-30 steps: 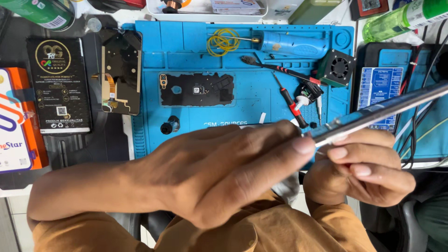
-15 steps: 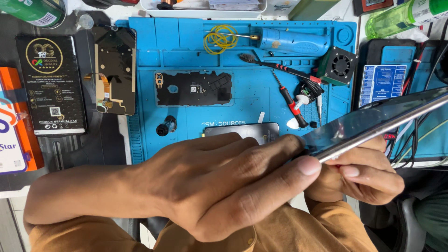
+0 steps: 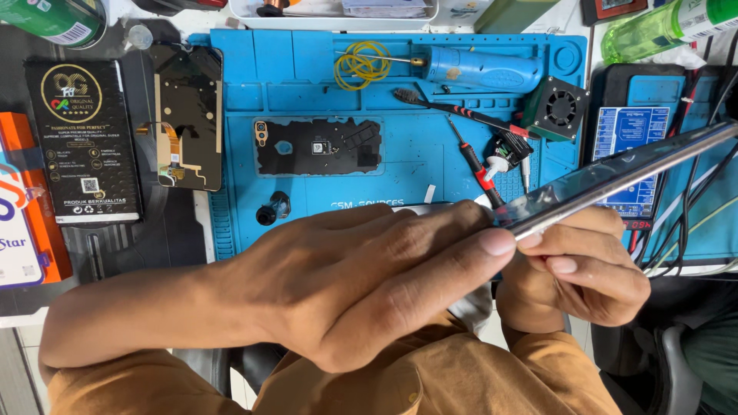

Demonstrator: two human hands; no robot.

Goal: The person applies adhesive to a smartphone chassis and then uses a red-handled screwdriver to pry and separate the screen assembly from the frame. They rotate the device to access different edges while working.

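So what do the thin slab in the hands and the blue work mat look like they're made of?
Thin glossy slab: likely glass with a metal edge; it mirrors the bench and its rim shines silver. Both hands, left and right, grip its near end. Blue work mat: probably silicone or rubber; matte, with moulded compartments.

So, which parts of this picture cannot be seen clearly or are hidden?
- Head view: the near end of the phone is hidden by the left hand and right hand.
- Its far end is cut off by the right edge of the picture.
- The green bottle and the white tray are cut off by the top edge.
- The orange box is cut off by the left edge.
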